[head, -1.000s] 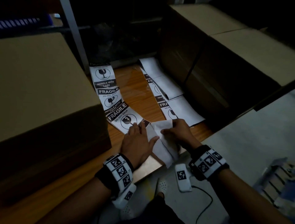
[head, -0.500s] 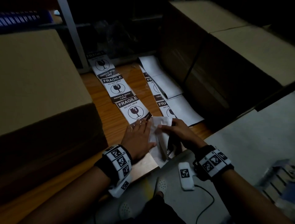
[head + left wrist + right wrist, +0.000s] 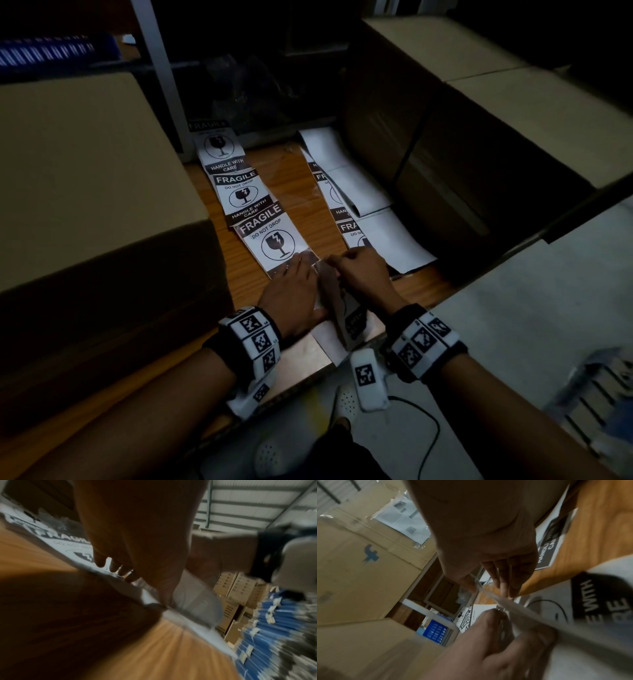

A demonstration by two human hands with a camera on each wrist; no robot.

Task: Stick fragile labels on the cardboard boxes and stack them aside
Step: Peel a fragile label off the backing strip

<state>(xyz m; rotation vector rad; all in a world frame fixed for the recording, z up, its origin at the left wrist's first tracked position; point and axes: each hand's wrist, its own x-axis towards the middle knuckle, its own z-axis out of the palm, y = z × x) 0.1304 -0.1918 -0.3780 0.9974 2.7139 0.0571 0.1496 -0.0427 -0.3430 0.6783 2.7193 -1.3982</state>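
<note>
left hand [image 3: 291, 294] flat, pressing black-and-white fragile label strip [image 3: 263, 219] on wooden counter [image 3: 298, 192]. right hand [image 3: 359, 274] pinching peeled label [image 3: 352, 322], now lifted further off backing; sticking comes next, brown cardboard box [image 3: 85, 178] alongside.

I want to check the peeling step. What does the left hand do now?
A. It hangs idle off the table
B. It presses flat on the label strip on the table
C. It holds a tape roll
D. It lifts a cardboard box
B: the left hand lies flat on the label strip on the wooden table, while the right hand pinches the label being peeled.
</note>
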